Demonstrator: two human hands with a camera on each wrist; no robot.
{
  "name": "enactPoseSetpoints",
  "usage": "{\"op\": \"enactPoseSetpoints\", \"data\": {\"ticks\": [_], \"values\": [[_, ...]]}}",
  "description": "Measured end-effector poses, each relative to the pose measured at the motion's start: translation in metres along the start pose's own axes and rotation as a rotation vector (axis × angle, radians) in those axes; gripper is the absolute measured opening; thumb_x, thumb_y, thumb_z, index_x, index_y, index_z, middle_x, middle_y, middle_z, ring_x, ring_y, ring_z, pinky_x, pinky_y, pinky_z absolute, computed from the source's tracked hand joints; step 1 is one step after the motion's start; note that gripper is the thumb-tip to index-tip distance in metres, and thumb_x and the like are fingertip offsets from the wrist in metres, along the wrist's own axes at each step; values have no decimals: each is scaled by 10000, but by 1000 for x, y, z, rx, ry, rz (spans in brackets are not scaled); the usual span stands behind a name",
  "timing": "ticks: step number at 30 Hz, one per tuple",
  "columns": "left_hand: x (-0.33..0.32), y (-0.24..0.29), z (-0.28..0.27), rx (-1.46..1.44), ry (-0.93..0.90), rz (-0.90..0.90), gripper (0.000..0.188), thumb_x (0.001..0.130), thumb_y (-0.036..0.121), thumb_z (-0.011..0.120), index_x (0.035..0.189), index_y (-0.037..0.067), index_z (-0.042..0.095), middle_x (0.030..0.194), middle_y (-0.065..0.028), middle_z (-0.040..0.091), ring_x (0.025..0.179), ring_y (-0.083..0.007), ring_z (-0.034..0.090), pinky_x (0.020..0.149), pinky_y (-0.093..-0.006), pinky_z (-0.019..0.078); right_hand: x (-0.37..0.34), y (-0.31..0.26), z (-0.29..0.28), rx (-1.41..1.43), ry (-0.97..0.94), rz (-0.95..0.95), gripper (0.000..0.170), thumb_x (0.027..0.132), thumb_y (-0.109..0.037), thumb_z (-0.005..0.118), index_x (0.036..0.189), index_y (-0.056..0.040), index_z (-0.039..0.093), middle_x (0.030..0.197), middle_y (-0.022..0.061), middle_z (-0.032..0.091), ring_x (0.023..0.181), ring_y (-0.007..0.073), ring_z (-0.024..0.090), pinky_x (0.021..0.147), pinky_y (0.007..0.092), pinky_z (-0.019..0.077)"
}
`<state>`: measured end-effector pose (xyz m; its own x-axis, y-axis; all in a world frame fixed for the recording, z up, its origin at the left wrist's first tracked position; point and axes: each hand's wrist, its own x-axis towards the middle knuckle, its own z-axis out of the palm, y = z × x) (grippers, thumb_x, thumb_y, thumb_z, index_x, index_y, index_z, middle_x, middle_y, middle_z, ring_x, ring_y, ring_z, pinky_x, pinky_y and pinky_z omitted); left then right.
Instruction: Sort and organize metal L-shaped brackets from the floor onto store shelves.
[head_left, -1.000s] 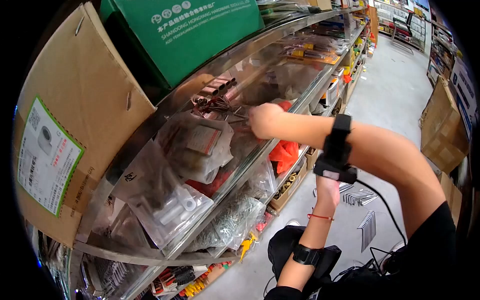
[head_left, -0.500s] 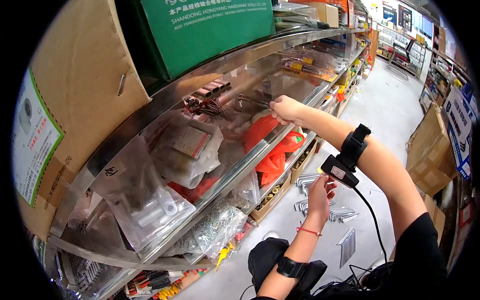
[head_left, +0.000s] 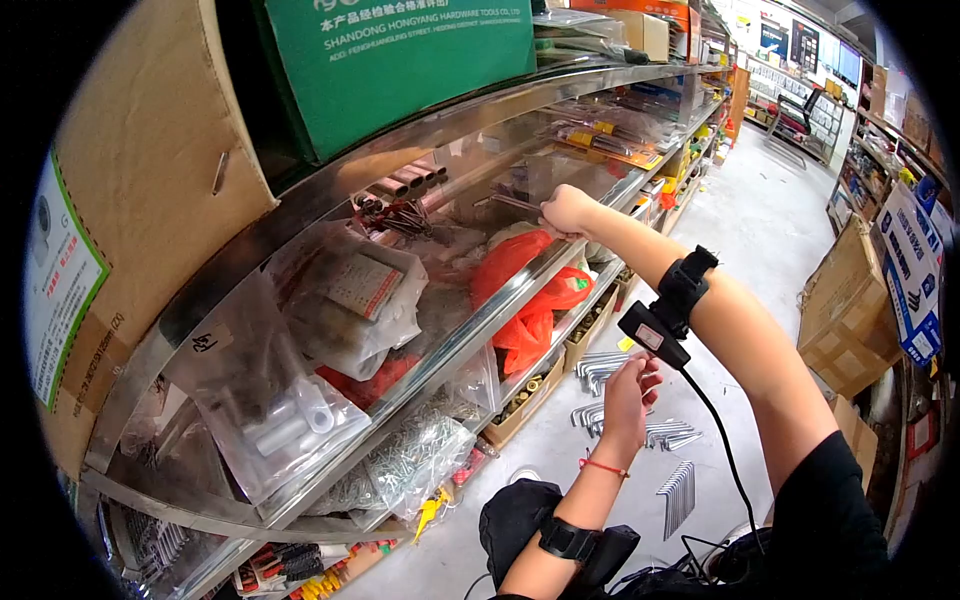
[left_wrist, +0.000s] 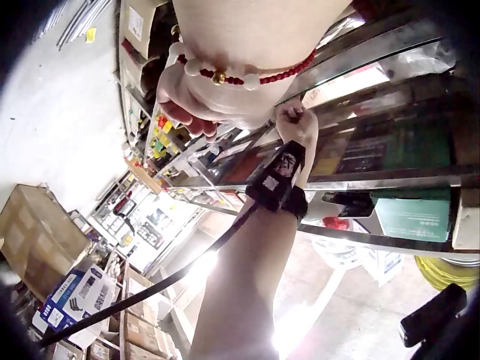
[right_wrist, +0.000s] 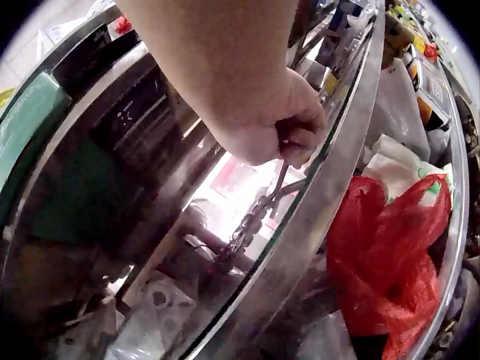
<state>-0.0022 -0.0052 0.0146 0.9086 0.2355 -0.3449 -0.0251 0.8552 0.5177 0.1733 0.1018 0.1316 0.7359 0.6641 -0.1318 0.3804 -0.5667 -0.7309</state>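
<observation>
In the head view my right hand (head_left: 567, 212) is at the front edge of the upper shelf, fingers curled round slim metal rods (head_left: 513, 203) that point left over the shelf. The right wrist view shows the rods (right_wrist: 282, 178) hanging below the curled fingers, near a knobbly, twisted-looking metal length (right_wrist: 244, 232); their exact kind I cannot tell. My left hand (head_left: 628, 395) hangs below the right wrist strap, fingers loosely curled with nothing in them. A bundle of thin rods (head_left: 405, 218) lies deeper on the shelf, beside copper-coloured tubes (head_left: 410, 180).
Clear plastic bags (head_left: 290, 410) and a red bag (head_left: 525, 290) lie along the shelf's metal edge (head_left: 440, 370). A green box (head_left: 400, 70) and cardboard box (head_left: 150, 200) stand above. Several L-shaped metal keys (head_left: 676, 500) lie in groups on the floor; a cable (head_left: 725, 420) hangs from my right wrist.
My right hand has drawn back from deeper in the shelf to its front edge, with the rods showing in its grip. The left hand's fingers have come into sight, and the head view has shifted.
</observation>
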Motion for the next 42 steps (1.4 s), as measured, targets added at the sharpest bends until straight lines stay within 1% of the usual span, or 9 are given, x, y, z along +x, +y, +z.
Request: {"op": "enactPoseSetpoints", "data": {"ticks": [3, 4, 10, 23, 29, 32, 36, 39, 42], "values": [[0, 0, 1, 9, -11, -12, 68, 778, 153, 448, 749, 112, 494, 710, 12, 506, 685, -106, 478, 588, -234, 356, -10, 7, 9, -592, 453, -466, 256, 730, -216, 513, 629, 11, 570, 642, 177, 564, 617, 284, 564, 542, 363, 444], [0, -1, 1, 15, -19, -11, 82, 782, 159, 439, 773, 108, 503, 724, 15, 505, 684, -95, 478, 588, -228, 352, -16, 4, 7, -619, 409, -399, 222, 672, -223, 555, 693, -3, 580, 714, 178, 571, 713, 329, 554, 656, 392, 442], [4, -3, -3, 27, -37, -20, 117, 790, 171, 424, 806, 97, 513, 746, 18, 501, 666, -75, 477, 577, -213, 342, -24, -5, 14, -819, 401, -453, 214, 651, -222, 567, 690, -12, 577, 754, 174, 576, 710, 324, 557, 640, 392, 454], [-5, 8, 5, 97, -32, -29, 197, 795, 152, 415, 915, 71, 549, 716, 41, 494, 652, -67, 471, 559, -197, 354, 6, 27, -22, -209, 42, -474, 181, 597, -180, 590, 713, -44, 620, 680, 110, 599, 656, 227, 579, 632, 304, 454], [-5, 8, 9, 108, 16, -56, 198, 802, 155, 407, 919, 70, 542, 739, 30, 500, 668, -79, 480, 565, -200, 362, -3, 21, -14, -315, 175, -607, 203, 609, -162, 583, 773, -46, 609, 722, 125, 590, 705, 270, 564, 655, 321, 450], [-5, 6, 8, 102, 19, -45, 195, 803, 160, 409, 916, 69, 540, 748, 24, 509, 674, -86, 485, 568, -207, 370, -23, 13, -8, -471, 248, -922, 203, 647, -121, 552, 801, 8, 580, 854, 157, 562, 725, 288, 553, 657, 341, 444], [-5, 4, 2, 66, -4, -20, 200, 796, 159, 418, 918, 62, 544, 747, 19, 516, 681, -92, 487, 577, -214, 385, -25, 19, 1, -656, 200, -946, 198, 673, -82, 481, 824, 12, 569, 902, 164, 552, 859, 301, 511, 777, 346, 409], [-6, 4, -2, 35, -43, -8, 213, 793, 156, 418, 925, 58, 553, 744, 22, 512, 683, -91, 486, 579, -209, 388, -19, 21, 7, -907, 266, -970, 149, 636, -82, 508, 741, -8, 584, 840, 141, 559, 797, 295, 527, 734, 349, 432], [-8, 4, -1, 29, -31, -20, 229, 796, 145, 401, 919, 53, 571, 742, 31, 497, 659, -66, 474, 556, -181, 366, -23, 13, 9, -929, 237, -765, 125, 606, -92, 514, 653, 3, 580, 756, 153, 570, 792, 291, 531, 707, 355, 442]]}}
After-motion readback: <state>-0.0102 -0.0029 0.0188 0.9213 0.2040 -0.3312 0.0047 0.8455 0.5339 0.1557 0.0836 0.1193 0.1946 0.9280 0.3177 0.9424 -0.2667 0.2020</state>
